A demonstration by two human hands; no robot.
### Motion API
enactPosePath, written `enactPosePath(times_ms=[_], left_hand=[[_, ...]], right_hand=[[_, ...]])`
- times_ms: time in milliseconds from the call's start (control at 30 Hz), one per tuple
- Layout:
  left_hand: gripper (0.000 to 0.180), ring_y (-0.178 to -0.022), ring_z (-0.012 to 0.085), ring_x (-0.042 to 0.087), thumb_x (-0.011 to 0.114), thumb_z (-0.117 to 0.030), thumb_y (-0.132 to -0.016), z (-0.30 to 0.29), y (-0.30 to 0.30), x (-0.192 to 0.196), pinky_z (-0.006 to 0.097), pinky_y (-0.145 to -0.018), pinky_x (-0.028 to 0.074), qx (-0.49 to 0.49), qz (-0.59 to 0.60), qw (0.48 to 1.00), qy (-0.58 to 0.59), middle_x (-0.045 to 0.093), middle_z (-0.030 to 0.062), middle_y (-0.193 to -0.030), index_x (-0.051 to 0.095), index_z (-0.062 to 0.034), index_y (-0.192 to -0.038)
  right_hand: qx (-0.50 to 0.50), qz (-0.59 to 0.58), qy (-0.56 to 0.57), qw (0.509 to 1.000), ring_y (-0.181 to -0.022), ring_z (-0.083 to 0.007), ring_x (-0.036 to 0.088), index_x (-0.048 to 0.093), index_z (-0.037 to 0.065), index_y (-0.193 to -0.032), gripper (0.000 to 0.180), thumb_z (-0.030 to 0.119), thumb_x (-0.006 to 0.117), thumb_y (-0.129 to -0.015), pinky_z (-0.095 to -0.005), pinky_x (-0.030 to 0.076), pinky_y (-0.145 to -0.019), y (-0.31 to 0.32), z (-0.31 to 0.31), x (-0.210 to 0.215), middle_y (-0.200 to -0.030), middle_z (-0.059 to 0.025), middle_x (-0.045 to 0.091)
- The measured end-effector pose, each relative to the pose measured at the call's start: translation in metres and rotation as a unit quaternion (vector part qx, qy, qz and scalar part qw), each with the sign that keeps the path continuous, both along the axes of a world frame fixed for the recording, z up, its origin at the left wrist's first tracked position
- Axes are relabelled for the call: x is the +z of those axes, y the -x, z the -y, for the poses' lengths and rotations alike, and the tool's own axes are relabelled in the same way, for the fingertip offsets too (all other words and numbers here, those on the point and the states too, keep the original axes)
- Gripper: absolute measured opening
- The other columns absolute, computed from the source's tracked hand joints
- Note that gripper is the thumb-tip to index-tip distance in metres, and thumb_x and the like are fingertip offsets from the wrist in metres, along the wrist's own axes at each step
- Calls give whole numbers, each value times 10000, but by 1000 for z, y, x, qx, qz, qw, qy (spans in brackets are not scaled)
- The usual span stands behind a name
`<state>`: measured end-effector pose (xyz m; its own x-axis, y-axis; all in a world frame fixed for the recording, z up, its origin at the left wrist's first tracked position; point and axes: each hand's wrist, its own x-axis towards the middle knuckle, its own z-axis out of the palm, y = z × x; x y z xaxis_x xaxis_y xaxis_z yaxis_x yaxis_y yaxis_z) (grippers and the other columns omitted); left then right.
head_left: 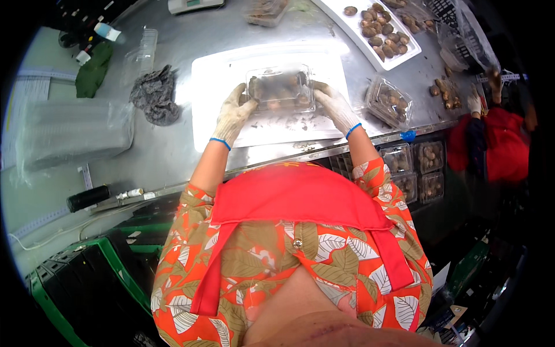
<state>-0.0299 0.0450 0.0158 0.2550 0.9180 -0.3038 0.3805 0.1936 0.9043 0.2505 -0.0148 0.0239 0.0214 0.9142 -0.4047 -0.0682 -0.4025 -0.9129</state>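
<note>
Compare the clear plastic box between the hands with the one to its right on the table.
The gloved left hand and right hand grip the clear plastic held box; neither touches the other clear plastic box. The held box is over a white rectangular board, the other box on the grey metal table. The held box sits nearly straight, the other box askew. Both contain brownish lumps.

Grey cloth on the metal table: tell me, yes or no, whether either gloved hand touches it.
No, the left hand and right hand both hold the clear box, apart from the grey cloth.
</note>
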Motion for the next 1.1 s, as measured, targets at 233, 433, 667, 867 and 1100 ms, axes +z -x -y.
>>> enactPosePath(times_ms=[233,433,667,867,1100], left_hand=[[792,-1085,271,656,691,-296,-825,-10,-12,16,346,-927,518,-52,-73,996,-10,660,240,-1240,445,58,-1488],[799,-1076,290,652,706,-287,-817,-5,-2,-14,361,-933,510,-8,20,1000,-18,654,246,-1248,442,60,-1487],[819,-1110,300,638,692,-298,-829,-3,-5,4,361,-956,507,-24,-5,1000,-6,626,280,-1281,407,75,-1501],[803,-1135,295,623,694,-259,-837,-5,0,-9,355,-949,508,-13,35,999,-5,599,295,-1309,400,83,-1500],[814,-1164,297,614,720,-252,-842,-3,1,-14,364,-964,511,1,89,996,29,597,285,-1306,386,65,-1514]], right_hand=[[93,173,-47,979,-1058,-205,624,615,-6,-1317,450,163,604,-900,-323,520,-882,-20,3,-39,-1147,-89,671],[2,9,-29,1000,-897,-150,624,641,-36,-1268,414,161,611,-906,-279,508,-794,-12,5,-42,-1053,-62,687],[36,209,-61,975,-980,-210,652,683,1,-1223,395,219,578,-911,-310,514,-867,-9,-6,-34,-1154,-121,670],[131,298,-86,942,-1109,-288,643,709,45,-1211,402,237,564,-889,-341,489,-974,-12,-7,-7,-1280,-152,632],[-43,-73,49,995,-1068,-156,593,596,-8,-1343,520,348,659,-969,-305,498,-915,-19,-6,-19,-1227,-109,658]])
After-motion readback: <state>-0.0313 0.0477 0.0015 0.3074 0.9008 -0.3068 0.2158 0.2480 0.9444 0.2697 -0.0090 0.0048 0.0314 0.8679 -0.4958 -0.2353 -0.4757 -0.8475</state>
